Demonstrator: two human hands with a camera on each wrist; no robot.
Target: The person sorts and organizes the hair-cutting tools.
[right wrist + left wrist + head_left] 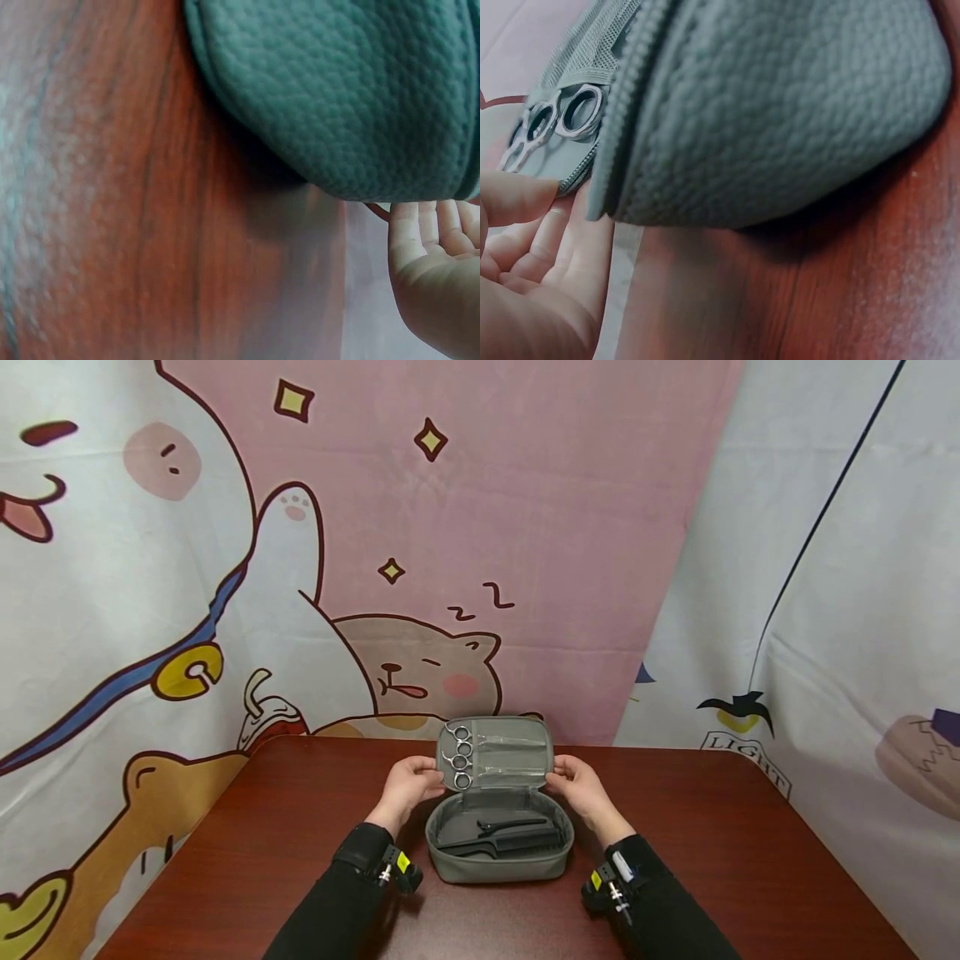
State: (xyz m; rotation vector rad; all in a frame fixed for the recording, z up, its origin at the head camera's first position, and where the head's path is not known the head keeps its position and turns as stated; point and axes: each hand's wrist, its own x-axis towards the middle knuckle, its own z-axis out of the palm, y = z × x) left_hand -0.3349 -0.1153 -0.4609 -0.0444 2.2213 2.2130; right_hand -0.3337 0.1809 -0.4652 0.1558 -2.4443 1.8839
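Observation:
A grey-green zippered case (498, 870) stands open on the table, its lid (516, 727) raised at the back. My left hand (408, 789) pinches the lid's left edge, thumb in front and fingers behind, as the left wrist view shows. At the opposite edge, my right hand (583, 789) grips the lid; the case wall hides its fingertips in the right wrist view. Silver scissor handles (462, 750) stick out of the lid's pocket on the left. Inside the base lie a black comb (528, 839) and a slim black hair clip (517, 823).
The case sits on a reddish-brown wooden table (300, 852), near its far edge. Behind it hangs a cloth backdrop (585, 527) printed with cartoon animals. Clear plastic pockets (513, 756) line the lid's inner side.

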